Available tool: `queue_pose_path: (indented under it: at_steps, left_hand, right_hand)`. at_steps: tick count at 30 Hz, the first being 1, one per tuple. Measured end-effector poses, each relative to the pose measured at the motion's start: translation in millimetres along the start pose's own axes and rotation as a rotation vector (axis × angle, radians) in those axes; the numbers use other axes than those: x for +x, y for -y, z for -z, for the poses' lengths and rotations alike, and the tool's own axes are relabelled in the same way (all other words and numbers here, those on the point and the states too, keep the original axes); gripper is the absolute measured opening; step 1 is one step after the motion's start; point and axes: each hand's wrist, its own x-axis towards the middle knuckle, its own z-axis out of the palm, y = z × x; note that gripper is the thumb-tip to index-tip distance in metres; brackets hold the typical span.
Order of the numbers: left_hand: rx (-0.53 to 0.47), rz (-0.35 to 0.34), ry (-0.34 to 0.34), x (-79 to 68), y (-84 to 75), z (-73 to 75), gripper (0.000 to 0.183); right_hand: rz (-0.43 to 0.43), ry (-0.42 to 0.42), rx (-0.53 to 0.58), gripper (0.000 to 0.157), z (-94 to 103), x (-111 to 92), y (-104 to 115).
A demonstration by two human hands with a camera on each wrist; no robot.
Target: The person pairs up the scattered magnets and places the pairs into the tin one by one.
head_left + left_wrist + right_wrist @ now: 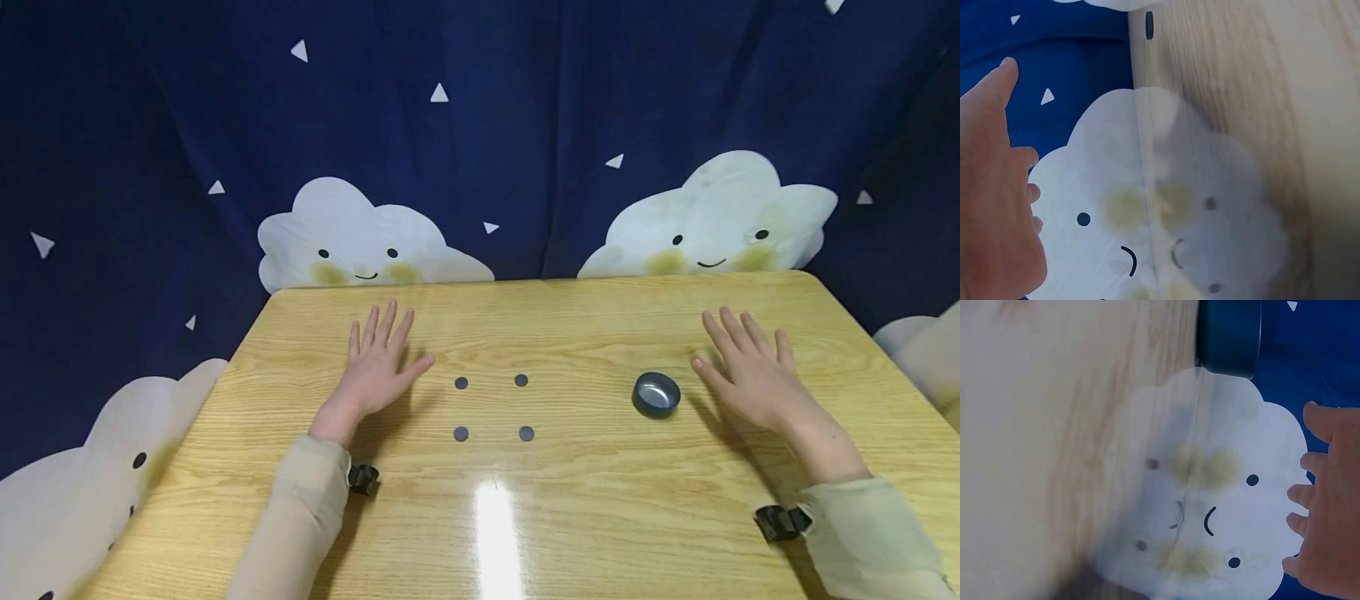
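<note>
My left hand [372, 375] is held over the left part of the table with its fingers spread and nothing in it. Just right of its thumb lie several small dark grey discs, set out in a rough square; a disc [461, 383] at the far left corner is nearest. One disc [1149, 25] also shows edge-on in the left wrist view. My right hand [756, 379], fingers straight and apart, holds nothing over the right side. Left of its thumb stands a small round dark dish [656, 396], upright with a shiny inner bottom. The right wrist view catches the dish's side [1230, 337].
The wooden table [585, 517] has rounded far corners and a bright glare at the front middle. A dark blue curtain [525, 125] with white clouds and triangles hangs behind and beside it. Black wrist cameras [363, 480] sit at both sleeves.
</note>
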Motion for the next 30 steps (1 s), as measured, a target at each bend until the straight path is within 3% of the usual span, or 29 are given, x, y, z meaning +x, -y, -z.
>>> queue_pose_path:
  at_steps: [23, 30]
  left_hand:
    - [-0.001, -0.032, 0.003, -1.9, -2.8, 5.5, 0.08]
    - [0.0, -0.039, 0.023, -5.3, -4.8, 7.3, 0.08]
  right_hand:
    - [0.018, -0.034, 0.013, 0.065, 9.7, 0.1, 8.8]
    - [0.015, 0.001, 0.017, 0.066, 9.0, 2.7, 14.6]
